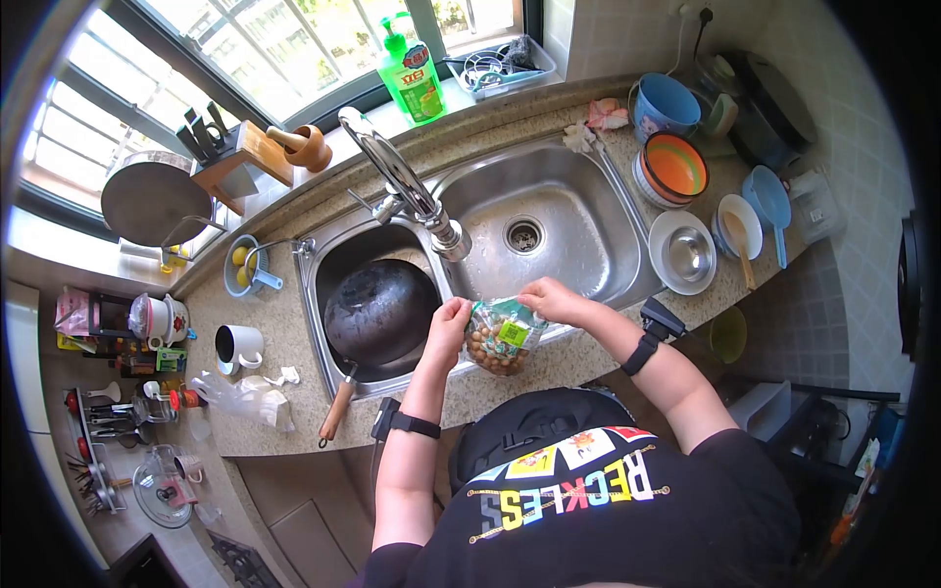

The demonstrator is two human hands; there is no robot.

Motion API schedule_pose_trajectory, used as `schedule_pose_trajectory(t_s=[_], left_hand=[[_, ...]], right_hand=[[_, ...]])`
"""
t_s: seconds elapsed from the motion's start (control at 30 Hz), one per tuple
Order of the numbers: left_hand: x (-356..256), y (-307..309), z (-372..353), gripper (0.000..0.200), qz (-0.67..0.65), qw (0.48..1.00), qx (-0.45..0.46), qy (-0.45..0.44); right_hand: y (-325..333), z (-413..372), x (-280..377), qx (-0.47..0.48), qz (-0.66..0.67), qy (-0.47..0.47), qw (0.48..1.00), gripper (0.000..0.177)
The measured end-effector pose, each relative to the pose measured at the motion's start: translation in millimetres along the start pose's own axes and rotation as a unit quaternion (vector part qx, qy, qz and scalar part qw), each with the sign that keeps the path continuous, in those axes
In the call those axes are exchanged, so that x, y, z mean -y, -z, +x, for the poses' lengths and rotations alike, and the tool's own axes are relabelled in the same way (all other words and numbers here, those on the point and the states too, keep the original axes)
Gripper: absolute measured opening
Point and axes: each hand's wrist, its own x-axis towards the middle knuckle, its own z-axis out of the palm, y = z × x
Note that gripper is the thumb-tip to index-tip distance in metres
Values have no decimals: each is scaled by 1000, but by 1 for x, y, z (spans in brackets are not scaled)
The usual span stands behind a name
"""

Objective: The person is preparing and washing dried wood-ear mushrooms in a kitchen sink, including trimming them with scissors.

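A clear plastic bag [502,339] with a green label hangs between my hands, filled with round brown nuts or similar pieces. My left hand [450,326] pinches its upper left corner. At the upper right corner, the fingers of my right hand [551,300] are closed on the bag. It is held in front of the sink's near rim, below the steel basin [578,230] with its drain. Left of my left hand, an upturned dark wok [382,312] with a wooden handle rests in the smaller basin.
A chrome faucet [402,176] arches over the sink divider. Stacked bowls [673,169] and a white plate [683,253] line the right counter. On the left counter are a mug [240,346], crumpled plastic [245,397] and a blue strainer [245,267]. A green soap bottle [412,78] stands on the sill.
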Motion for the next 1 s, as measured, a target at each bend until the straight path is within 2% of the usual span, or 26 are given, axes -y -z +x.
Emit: schedule_pose_trajectory(t_s=[0.07, 0.13, 0.17, 0.2, 0.27, 0.4, 0.47, 0.5, 0.57, 0.6, 0.67, 0.77, 0.9, 0.97, 1.0], left_hand=[[4, -1, 1, 17, 20, 1000, 19, -3], [4, -13, 0, 18, 63, 994, 5, -90], [4, -15, -4, 26, 137, 987, 28, -82], [1, -20, -8, 38, 186, 974, 30, -126], [-5, -26, -15, 47, 317, 912, 41, -258], [-31, -43, -32, 49, 366, 894, 90, -244], [-36, -49, -38, 36, 360, 894, 87, -252], [-30, -47, -36, 36, 361, 894, 87, -252], [-15, -45, -31, 24, 289, 910, 62, -291], [-15, -45, -31, 24, 289, 910, 62, -290], [-15, -45, -31, 16, 196, 945, 45, -258], [-15, -36, -29, 15, 221, 941, 43, -251], [-22, -30, -31, 21, 246, 937, 83, -236], [-43, -43, -43, 33, 272, 930, 54, -243], [-41, -43, -42, 33, 271, 930, 55, -242]], right_hand=[[-6, 6, -15, -33, 65, -31, 997, 25], [-8, 8, -23, -31, 49, -45, 997, 24], [-8, 10, -26, -27, 32, -58, 997, 24], [-9, 10, -31, -27, 33, -58, 997, 24], [-12, 11, -39, -48, -15, -34, 998, 24], [-11, 7, -33, -39, 14, -77, 996, 24], [-12, 7, -34, -51, 42, -92, 994, 22], [-12, 8, -35, -51, 42, -92, 994, 22], [-12, 9, -37, -58, 8, -64, 996, 22], [-13, 9, -39, -58, 8, -65, 996, 22], [-14, 12, -43, -63, -30, -37, 997, 20], [-16, 14, -57, -85, -99, 15, 991, 19], [-13, 12, -63, -94, -133, 25, 986, 17], [-6, 4, -42, -38, -17, -11, 999, 17], [-7, 4, -36, -37, -16, -12, 999, 17]])
